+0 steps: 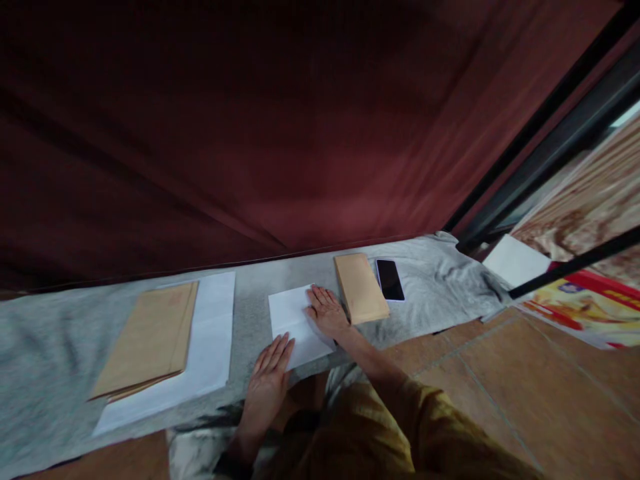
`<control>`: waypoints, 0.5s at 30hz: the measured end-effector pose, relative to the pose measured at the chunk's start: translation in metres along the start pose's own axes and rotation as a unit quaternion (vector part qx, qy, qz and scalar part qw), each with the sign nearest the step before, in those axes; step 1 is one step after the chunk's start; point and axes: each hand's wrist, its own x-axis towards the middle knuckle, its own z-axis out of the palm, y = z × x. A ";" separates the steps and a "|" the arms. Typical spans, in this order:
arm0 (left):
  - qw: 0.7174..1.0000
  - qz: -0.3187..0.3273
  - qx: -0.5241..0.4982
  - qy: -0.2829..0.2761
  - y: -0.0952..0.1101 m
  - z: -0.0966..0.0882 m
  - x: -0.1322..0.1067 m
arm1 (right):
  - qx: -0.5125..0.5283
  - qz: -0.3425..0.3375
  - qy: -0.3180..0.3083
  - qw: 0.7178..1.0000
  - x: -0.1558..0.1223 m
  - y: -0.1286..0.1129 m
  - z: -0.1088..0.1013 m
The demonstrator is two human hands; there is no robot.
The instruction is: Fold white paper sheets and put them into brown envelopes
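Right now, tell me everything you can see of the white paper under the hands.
The white paper, four-sided and plain on its visible face, lies flat on the grey cloth, with what seems a faint crease. The right hand spreads flat over its right side; the left hand covers its near left corner. Brown paper lies to its right.

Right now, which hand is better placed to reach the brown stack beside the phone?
Probably the right hand: it rests on the white paper, close to the brown stack. The left hand lies farther away.
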 end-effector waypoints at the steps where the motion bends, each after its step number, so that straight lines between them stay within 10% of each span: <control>1: 1.000 0.004 0.003 0.002 0.000 0.000 0.000 | 0.003 0.010 0.007 1.000 0.001 -0.002 0.000; 15: 0.999 0.010 -0.020 -0.024 -0.008 0.003 0.001 | 0.101 -0.188 -0.062 0.975 -0.101 -0.007 -0.024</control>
